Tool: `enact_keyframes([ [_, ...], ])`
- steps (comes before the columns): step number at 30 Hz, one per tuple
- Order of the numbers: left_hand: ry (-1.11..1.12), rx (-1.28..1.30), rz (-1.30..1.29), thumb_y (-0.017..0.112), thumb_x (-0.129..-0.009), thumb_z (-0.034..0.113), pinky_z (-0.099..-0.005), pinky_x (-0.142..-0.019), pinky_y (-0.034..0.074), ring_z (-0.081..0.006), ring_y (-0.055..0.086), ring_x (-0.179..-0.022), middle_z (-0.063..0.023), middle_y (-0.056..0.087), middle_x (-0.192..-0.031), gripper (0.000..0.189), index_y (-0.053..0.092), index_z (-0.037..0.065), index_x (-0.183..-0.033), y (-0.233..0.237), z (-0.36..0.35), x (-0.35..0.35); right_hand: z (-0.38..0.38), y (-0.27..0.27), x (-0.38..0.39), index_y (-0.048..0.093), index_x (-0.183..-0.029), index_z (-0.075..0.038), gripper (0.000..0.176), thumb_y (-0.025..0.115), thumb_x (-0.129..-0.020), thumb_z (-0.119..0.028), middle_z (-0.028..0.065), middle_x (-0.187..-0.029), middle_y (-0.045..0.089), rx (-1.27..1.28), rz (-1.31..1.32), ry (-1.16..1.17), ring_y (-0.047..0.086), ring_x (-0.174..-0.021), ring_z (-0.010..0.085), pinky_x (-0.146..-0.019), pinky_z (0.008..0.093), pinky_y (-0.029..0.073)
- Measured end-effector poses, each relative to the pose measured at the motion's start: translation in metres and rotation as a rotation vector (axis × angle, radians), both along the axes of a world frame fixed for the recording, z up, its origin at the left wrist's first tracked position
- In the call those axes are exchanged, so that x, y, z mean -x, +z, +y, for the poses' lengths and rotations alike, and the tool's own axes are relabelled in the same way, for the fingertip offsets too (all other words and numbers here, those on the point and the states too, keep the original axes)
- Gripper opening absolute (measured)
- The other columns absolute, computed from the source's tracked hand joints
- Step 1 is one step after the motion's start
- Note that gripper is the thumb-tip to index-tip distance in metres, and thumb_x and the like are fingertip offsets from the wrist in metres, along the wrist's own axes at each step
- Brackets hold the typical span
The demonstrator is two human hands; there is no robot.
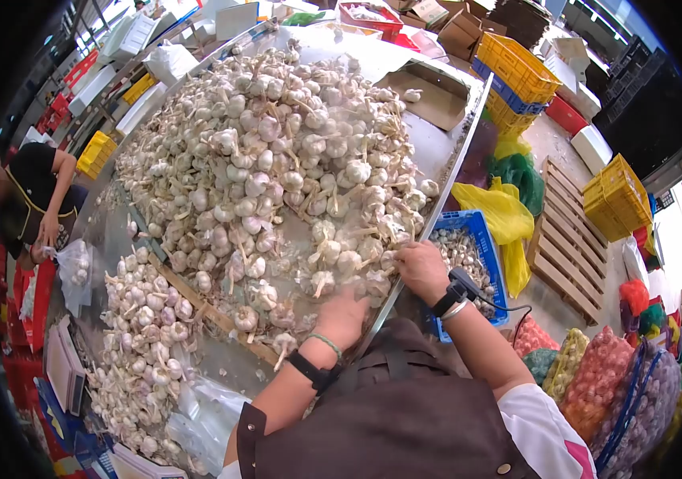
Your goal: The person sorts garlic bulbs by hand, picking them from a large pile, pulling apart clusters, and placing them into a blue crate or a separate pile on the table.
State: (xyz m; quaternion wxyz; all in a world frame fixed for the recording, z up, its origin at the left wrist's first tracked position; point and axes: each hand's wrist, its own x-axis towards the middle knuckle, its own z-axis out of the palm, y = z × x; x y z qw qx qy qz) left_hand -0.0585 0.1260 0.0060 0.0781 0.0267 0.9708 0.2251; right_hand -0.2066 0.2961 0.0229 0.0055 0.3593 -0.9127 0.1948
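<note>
A large heap of garlic bulbs point(269, 144) with dry stems covers the metal table point(468, 144) before me. At the heap's near edge is my left hand point(344, 316), its fingers blurred among the garlic and partly lost against it. My right hand point(423, 268) is over the table's raised right rim, fingers curled in a closed grip. Pale garlic lies right at its fingertips; what is inside the grip is hidden. Below the right hand, beside the table, stands a blue crate point(480, 231) holding small garlic pieces.
A wooden strip point(217, 318) divides off a second garlic pile point(145, 335) at left. Plastic bags point(205, 419) lie near it. Across the table a person point(41, 188) handles a clear bag. To the right are a pallet point(568, 239), yellow crates point(616, 195) and filled mesh sacks point(596, 371).
</note>
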Motion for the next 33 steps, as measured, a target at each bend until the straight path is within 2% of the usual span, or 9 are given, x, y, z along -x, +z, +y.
enact_keyframes([
  [5,-0.016,0.146,-0.225,0.062,-0.081,0.012,-0.0505,-0.083,0.053,-0.0392,0.064,-0.092,-0.0236,0.047,-0.124,0.031,0.060,0.016,-0.112,0.000,0.008,0.006,-0.004,-0.015,0.002,0.071,-0.079,-0.011,0.014,0.062,-0.082,-0.020,0.0081,-0.081,0.067,-0.168,0.054,-0.008,0.062,-0.081,0.0298,-0.077,0.0422,0.047],
  [13,0.061,-0.042,-0.095,0.063,-0.085,0.021,-0.0469,-0.083,0.054,-0.0421,0.064,-0.092,-0.0249,0.056,-0.113,0.030,0.064,0.013,-0.114,-0.002,-0.006,-0.012,-0.011,0.027,-0.003,0.072,-0.081,-0.009,0.012,0.066,-0.082,-0.019,0.0105,-0.081,0.070,-0.072,-0.054,-0.109,0.065,-0.082,0.0295,-0.076,0.0423,0.052],
  [15,0.255,-0.324,0.077,0.064,-0.085,0.023,-0.0468,-0.083,0.054,-0.0395,0.064,-0.091,-0.0236,0.060,-0.106,0.036,0.062,0.012,-0.119,-0.007,-0.016,-0.016,0.003,0.000,0.014,0.072,-0.080,-0.005,0.012,0.071,-0.082,-0.017,0.0095,-0.080,0.071,0.376,-0.474,-0.306,0.066,-0.077,0.0243,-0.075,0.0368,0.054],
  [17,0.343,-0.560,0.038,0.062,-0.088,0.020,-0.0422,-0.074,0.057,-0.0332,0.066,-0.091,-0.0189,0.061,-0.108,0.034,0.061,0.010,-0.121,-0.006,-0.036,-0.019,0.017,-0.009,0.026,0.073,-0.089,-0.004,0.014,0.074,-0.085,-0.017,0.0049,-0.083,0.072,0.487,-0.583,-0.355,0.067,-0.078,0.0158,-0.075,0.0300,0.054],
  [19,0.704,-1.680,-0.356,0.058,-0.093,0.016,-0.0364,-0.068,0.060,-0.0277,0.067,-0.098,-0.0147,0.062,-0.108,0.028,0.060,0.009,-0.119,0.027,-0.049,-0.024,0.030,0.000,0.028,0.070,-0.107,-0.002,0.023,0.071,-0.090,-0.017,0.0021,-0.090,0.072,1.106,-1.134,-0.248,0.067,-0.085,0.0125,-0.077,0.0285,0.055],
  [20,0.684,-1.912,-0.233,0.056,-0.095,0.010,-0.0344,-0.064,0.063,-0.0288,0.066,-0.104,-0.0151,0.062,-0.114,0.023,0.061,0.007,-0.118,0.032,-0.047,-0.027,0.038,-0.004,0.029,0.061,-0.124,-0.002,0.035,0.068,-0.092,-0.015,0.0041,-0.105,0.070,1.237,-1.326,-0.180,0.068,-0.092,0.0150,-0.082,0.0297,0.056],
  [24,0.559,-2.107,-0.151,0.057,-0.096,0.007,-0.0397,-0.065,0.064,-0.0365,0.066,-0.106,-0.0214,0.059,-0.126,0.017,0.062,0.005,-0.112,0.053,-0.035,-0.030,0.035,0.020,0.010,0.051,-0.134,-0.002,0.046,0.065,-0.091,-0.009,0.0099,-0.125,0.062,1.522,-1.645,-0.029,0.065,-0.106,0.0199,-0.089,0.0328,0.056],
  [27,0.428,-2.175,-0.250,0.056,-0.098,0.009,-0.0393,-0.066,0.063,-0.0358,0.066,-0.105,-0.0215,0.058,-0.127,0.015,0.063,0.004,-0.109,0.045,-0.026,-0.032,0.030,0.030,-0.004,0.050,-0.135,-0.002,0.048,0.065,-0.090,-0.008,0.0103,-0.124,0.062,1.566,-1.784,0.033,0.064,-0.107,0.0213,-0.090,0.0340,0.055],
  [33,0.429,-2.105,-0.381,0.059,-0.097,0.043,-0.0355,-0.067,0.062,-0.0306,0.068,-0.093,-0.0182,0.061,-0.115,0.042,0.066,0.001,-0.100,0.050,-0.009,-0.024,0.025,0.025,-0.019,0.049,-0.134,-0.002,0.047,0.065,-0.091,-0.007,0.0134,-0.121,0.061,1.587,-1.964,-0.058,0.062,-0.100,0.0241,-0.077,0.0267,0.057],
])
